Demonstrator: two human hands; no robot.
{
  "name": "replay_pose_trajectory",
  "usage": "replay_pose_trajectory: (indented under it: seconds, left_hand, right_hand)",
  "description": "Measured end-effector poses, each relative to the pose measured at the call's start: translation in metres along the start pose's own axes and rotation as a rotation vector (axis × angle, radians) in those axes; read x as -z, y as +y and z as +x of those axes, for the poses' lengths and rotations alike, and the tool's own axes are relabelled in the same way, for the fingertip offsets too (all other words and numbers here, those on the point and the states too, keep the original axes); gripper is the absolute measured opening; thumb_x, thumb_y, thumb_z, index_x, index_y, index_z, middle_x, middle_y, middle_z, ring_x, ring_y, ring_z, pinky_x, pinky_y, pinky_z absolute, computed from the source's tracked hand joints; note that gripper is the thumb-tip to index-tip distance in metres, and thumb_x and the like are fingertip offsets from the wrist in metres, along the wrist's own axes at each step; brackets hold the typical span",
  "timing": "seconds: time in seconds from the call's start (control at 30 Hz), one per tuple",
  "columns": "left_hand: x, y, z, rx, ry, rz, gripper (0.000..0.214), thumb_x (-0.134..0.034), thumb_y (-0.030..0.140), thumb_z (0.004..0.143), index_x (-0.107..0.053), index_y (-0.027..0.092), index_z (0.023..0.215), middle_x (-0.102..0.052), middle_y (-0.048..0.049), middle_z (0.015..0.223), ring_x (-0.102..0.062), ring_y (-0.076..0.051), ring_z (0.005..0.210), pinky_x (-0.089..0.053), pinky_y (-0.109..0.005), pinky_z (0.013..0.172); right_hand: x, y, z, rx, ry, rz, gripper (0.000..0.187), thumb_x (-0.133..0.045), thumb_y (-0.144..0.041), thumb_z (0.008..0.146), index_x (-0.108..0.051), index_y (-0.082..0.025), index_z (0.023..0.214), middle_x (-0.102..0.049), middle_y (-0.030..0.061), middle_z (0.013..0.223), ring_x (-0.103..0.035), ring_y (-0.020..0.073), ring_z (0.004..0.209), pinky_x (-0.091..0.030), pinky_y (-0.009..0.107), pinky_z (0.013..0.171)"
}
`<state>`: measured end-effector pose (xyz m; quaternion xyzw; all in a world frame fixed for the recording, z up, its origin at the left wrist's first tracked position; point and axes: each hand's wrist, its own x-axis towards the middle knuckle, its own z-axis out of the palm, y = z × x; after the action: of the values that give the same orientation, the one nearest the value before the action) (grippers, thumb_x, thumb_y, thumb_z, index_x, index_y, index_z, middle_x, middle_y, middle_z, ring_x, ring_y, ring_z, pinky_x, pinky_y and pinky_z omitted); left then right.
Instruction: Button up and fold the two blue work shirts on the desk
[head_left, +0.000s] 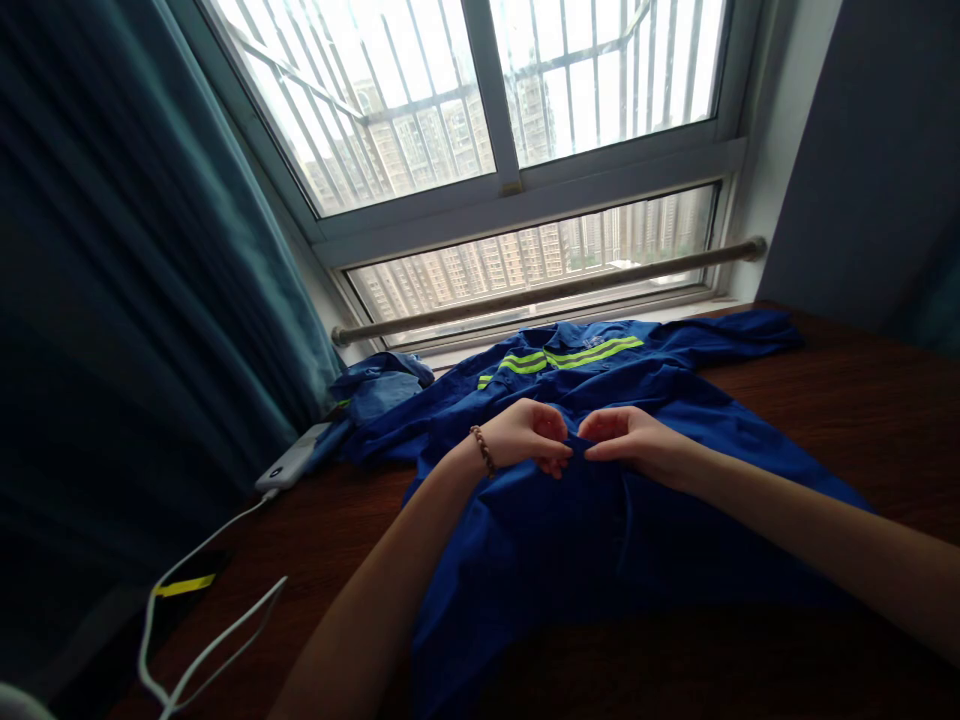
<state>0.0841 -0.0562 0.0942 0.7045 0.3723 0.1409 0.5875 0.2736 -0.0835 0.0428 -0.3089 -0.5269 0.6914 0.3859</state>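
A blue work jacket (525,540) with yellow-green and grey reflective bands lies spread over a dark wooden table, its sleeves stretched out to both sides. Over the middle of its front, my left hand (529,435), with a braided bracelet at the wrist, pinches the cloth. My right hand (634,445) faces it from the other side, thumb and fingers closed on the same part of the jacket. The fingertips of both hands almost meet. Whether a button or other fastener sits between them is too small to make out.
Left of the jacket, a white power bank (292,460) lies with a white cable (202,545) running toward me. A bundled blue cloth (382,385) is beside the left sleeve. Beyond the table are a barred window and a rail (547,293); a blue curtain (225,200) hangs left.
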Motion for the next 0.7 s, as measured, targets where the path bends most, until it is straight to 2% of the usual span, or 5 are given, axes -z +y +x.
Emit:
replay_pose_trajectory:
  seconds: [0.2, 0.33, 0.47, 0.7]
  left_hand:
    - [0.0, -0.001, 0.001, 0.025, -0.02, -0.054, 0.034, -0.077, 0.032, 0.055, -0.055, 0.011, 0.07, -0.064, -0.0039, 0.06, -0.064, -0.017, 0.056, -0.049, -0.023, 0.051]
    - [-0.001, 0.0, 0.001, 0.047, 0.006, -0.071, 0.036, -0.078, 0.032, 0.053, -0.055, 0.01, 0.069, -0.064, -0.0045, 0.06, -0.064, -0.017, 0.055, -0.049, -0.024, 0.05]
    - [-0.005, 0.001, 0.002, 0.051, 0.025, -0.089, 0.036, -0.078, 0.031, 0.052, -0.054, 0.01, 0.069, -0.064, -0.0047, 0.061, -0.064, -0.017, 0.055, -0.049, -0.023, 0.05]
    - [-0.008, -0.002, 0.004, 0.059, 0.009, -0.124, 0.036, -0.078, 0.03, 0.052, -0.054, 0.01, 0.07, -0.065, -0.0056, 0.062, -0.064, -0.018, 0.057, -0.05, -0.025, 0.052]
  right_hand:
    - [-0.005, 0.0, -0.001, 0.113, 0.117, -0.246, 0.029, -0.074, -0.032, 0.06, -0.061, -0.013, 0.077, -0.059, -0.0012, 0.068, -0.051, 0.0098, 0.063, -0.036, 0.02, 0.057]
    - [-0.009, -0.001, -0.002, 0.168, 0.255, -0.341, 0.032, -0.073, -0.038, 0.059, -0.061, -0.012, 0.073, -0.058, -0.0004, 0.067, -0.05, 0.011, 0.063, -0.035, 0.022, 0.057]
    - [-0.012, -0.003, -0.005, 0.197, 0.291, -0.319, 0.032, -0.071, -0.04, 0.061, -0.061, -0.011, 0.072, -0.058, 0.0004, 0.067, -0.05, 0.0108, 0.062, -0.035, 0.022, 0.057]
    - [-0.012, -0.005, -0.009, 0.115, 0.325, -0.203, 0.032, -0.072, -0.039, 0.06, -0.067, -0.012, 0.077, -0.062, 0.0025, 0.068, -0.051, 0.011, 0.06, -0.035, 0.021, 0.054]
